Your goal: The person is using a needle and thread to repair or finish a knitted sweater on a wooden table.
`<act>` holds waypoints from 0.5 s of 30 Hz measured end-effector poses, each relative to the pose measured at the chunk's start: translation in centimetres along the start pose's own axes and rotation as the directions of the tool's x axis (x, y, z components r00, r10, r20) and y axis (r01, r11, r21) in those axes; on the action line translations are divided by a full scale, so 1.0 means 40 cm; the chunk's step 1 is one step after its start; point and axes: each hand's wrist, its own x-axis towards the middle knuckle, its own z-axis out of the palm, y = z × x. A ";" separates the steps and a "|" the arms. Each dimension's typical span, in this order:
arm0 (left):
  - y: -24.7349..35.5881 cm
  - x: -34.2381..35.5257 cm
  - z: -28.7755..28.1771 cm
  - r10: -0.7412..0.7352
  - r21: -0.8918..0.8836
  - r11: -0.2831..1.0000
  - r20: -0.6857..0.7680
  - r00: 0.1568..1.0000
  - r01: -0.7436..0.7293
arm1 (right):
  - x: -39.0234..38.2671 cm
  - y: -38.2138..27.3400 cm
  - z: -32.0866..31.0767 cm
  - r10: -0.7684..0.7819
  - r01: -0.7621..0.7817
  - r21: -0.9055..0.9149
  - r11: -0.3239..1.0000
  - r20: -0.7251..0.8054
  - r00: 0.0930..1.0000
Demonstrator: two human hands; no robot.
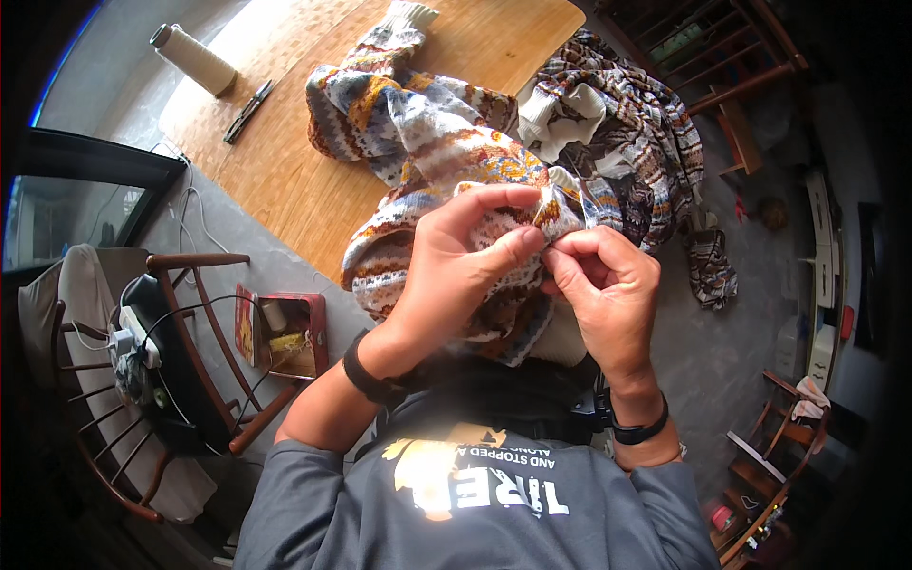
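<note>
A patterned knitted sweater (432,128) in white, blue, brown and orange is bunched over the table edge and down to my lap. One cream ribbed cuff points to the far side. My left hand (451,252) grips a fold of it between thumb and fingers, near a pale edge. Right beside that edge, my right hand (608,285) is closed in a pinch, its thumb and forefinger pressed together. Whatever lies between those fingertips is too small to make out.
On the wooden table (275,180) stand a cone of cream yarn (197,62) and thread snips (249,111). More patterned knitwear (655,123) is heaped at the right. A wooden chair (204,304) and an open red box (318,328) are at the left.
</note>
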 end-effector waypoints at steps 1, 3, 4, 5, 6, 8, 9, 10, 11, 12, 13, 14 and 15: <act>-0.006 0.002 -0.001 -0.015 -0.047 0.999 0.006 1.000 0.015 | -0.002 0.002 0.002 -0.001 0.001 0.001 1.000 0.002 1.000; -0.009 0.003 0.000 -0.029 -0.094 0.995 0.012 1.000 0.030 | -0.007 0.004 0.005 -0.127 0.122 -0.117 0.986 -0.034 0.991; -0.007 0.002 0.001 -0.063 -0.155 0.986 0.024 0.998 0.066 | -0.009 0.006 0.008 -0.127 0.123 -0.117 0.985 -0.032 0.991; -0.007 0.001 0.001 -0.096 -0.215 0.971 0.037 0.995 0.101 | -0.012 0.007 0.014 -0.118 0.113 -0.074 0.991 -0.063 0.991; -0.008 0.001 0.001 -0.095 -0.215 0.972 0.034 0.995 0.100 | -0.013 0.008 0.019 -0.107 0.104 -0.031 0.994 -0.094 0.990; -0.011 0.003 0.000 -0.047 -0.154 0.987 0.038 0.998 0.052 | -0.008 -0.015 0.025 -0.080 0.081 0.002 0.997 -0.093 0.992; -0.008 0.002 -0.001 -0.047 -0.155 0.987 0.036 0.998 0.053 | -0.006 -0.024 0.026 -0.053 0.057 0.035 0.998 -0.093 0.994; -0.001 0.001 -0.002 0.001 -0.060 0.998 0.043 0.999 0.001 | -0.001 -0.027 0.028 -0.053 0.056 0.034 0.998 -0.091 0.994; 0.005 0.000 0.000 0.049 0.034 0.998 0.057 0.997 -0.051 | 0.005 -0.028 0.028 -0.108 0.107 -0.023 0.994 -0.078 0.991; 0.008 0.001 0.002 0.049 0.033 0.998 0.057 0.997 -0.051 | 0.013 -0.028 0.028 -0.162 0.157 -0.079 0.984 -0.061 0.985; 0.011 0.001 0.004 0.033 0.050 0.998 0.066 0.997 -0.036 | 0.022 -0.018 0.023 -0.162 0.157 -0.081 0.984 -0.061 0.985; 0.013 0.003 0.005 0.018 0.070 0.997 0.073 0.997 -0.024 | 0.033 -0.002 0.014 -0.211 0.206 -0.182 0.961 -0.006 0.978; 0.009 0.005 0.004 0.020 0.071 0.997 0.072 0.997 -0.025 | 0.041 0.006 0.009 -0.253 0.258 -0.279 0.925 0.054 0.966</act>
